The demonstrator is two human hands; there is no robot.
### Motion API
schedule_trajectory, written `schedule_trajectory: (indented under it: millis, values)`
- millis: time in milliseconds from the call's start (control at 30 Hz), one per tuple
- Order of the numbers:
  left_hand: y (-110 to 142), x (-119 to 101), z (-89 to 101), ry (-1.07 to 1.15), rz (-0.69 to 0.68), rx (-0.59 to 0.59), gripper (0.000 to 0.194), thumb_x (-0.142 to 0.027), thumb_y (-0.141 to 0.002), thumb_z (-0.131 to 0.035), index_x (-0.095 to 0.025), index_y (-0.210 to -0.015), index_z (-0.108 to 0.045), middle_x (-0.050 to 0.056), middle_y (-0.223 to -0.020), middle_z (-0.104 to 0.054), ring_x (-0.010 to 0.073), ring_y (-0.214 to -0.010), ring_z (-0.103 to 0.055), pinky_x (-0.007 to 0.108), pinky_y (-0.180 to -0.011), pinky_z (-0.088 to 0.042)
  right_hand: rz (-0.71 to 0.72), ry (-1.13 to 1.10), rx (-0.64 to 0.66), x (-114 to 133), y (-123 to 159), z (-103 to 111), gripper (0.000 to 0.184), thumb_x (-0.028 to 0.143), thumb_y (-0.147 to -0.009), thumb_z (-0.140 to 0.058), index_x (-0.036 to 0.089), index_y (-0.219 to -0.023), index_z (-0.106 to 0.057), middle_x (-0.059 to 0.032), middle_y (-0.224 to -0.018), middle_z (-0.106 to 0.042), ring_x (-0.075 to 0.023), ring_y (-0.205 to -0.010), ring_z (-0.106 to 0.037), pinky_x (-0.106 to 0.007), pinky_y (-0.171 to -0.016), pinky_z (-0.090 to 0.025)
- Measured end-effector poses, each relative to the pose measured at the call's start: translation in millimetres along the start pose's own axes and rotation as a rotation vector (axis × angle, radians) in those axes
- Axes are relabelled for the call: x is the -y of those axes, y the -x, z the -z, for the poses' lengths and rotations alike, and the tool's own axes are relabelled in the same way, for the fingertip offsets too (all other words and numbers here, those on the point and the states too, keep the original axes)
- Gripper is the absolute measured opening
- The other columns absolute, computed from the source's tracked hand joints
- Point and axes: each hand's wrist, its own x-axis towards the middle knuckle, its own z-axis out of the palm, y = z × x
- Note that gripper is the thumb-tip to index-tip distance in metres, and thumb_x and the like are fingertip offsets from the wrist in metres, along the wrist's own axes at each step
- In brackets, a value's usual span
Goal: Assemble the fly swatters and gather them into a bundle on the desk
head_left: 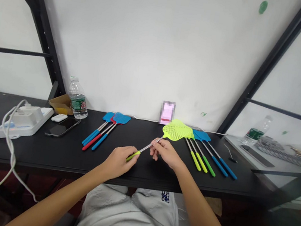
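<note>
We are gripping one yellow fly swatter (177, 131) by its handle in our curled left hand (121, 162) and pinching its metal shaft with our right hand (166, 152), its head reaching out just beyond those fingers. On the black desk (70, 157), three blue swatters (99, 141) and one red swatter (92, 144) are lying beyond our left hand, while two yellow swatters (195, 161), one green swatter (209, 166) and two more blue swatters (228, 168) are lying right of our right hand.
</note>
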Motion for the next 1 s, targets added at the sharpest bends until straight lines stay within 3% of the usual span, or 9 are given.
schedule_trajectory:
  millis: [267, 567, 767, 1000]
  values:
    - [-2.0, -5.4, 8.2, 0.144, 0.022, 0.05, 0.031, -0.036, -0.099, -0.04, -0.018, -0.085, -0.061, -0.001, -0.073, -0.059, 0.0105, -0.063, -0.05, 0.023, -0.061, -0.037, -0.04, -0.067, -0.189, 0.6, -1.9, 3.5, 0.039, 0.053, -0.087, -0.06, 0.017, -0.074, -0.055, -0.0011, -0.066, -0.062, -0.0099, -0.046, -0.054, -0.024, -0.049, -0.041]
    - [0.3, -1.1, 3.2, 0.062, -0.001, 0.026, 0.028, -0.033, -0.099, -0.04, -0.018, -0.088, -0.061, 0.001, -0.077, -0.06, 0.012, -0.068, -0.053, 0.024, -0.066, -0.039, -0.149, -0.154, -0.434, -2.3, -3.7, 22.3, 0.045, 0.059, -0.077, -0.066, 0.017, -0.066, -0.055, -0.0016, -0.059, -0.059, -0.0099, -0.048, -0.051, -0.023, -0.046, -0.04]
    - [0.1, -1.9, 2.5, 0.039, -0.014, 0.027, 0.028, -0.032, -0.098, -0.04, -0.019, -0.084, -0.059, 0.0, -0.073, -0.058, 0.0114, -0.064, -0.051, 0.024, -0.063, -0.037, -0.13, -0.124, -0.585, 0.1, -0.7, 48.6, 0.046, 0.06, -0.072, -0.071, 0.018, -0.065, -0.053, 0.0004, -0.056, -0.055, -0.0095, -0.047, -0.048, -0.023, -0.044, -0.042]
    - [-0.1, -2.5, 2.8, 0.031, -0.008, 0.041, 0.026, -0.031, -0.098, -0.04, -0.019, -0.084, -0.059, 0.0, -0.074, -0.058, 0.011, -0.064, -0.05, 0.024, -0.062, -0.037, -0.083, -0.065, -0.743, 14.6, 18.6, 97.3, 0.045, 0.057, -0.07, -0.075, 0.018, -0.063, -0.054, 0.0028, -0.052, -0.049, -0.0075, -0.041, -0.042, -0.022, -0.039, -0.041]
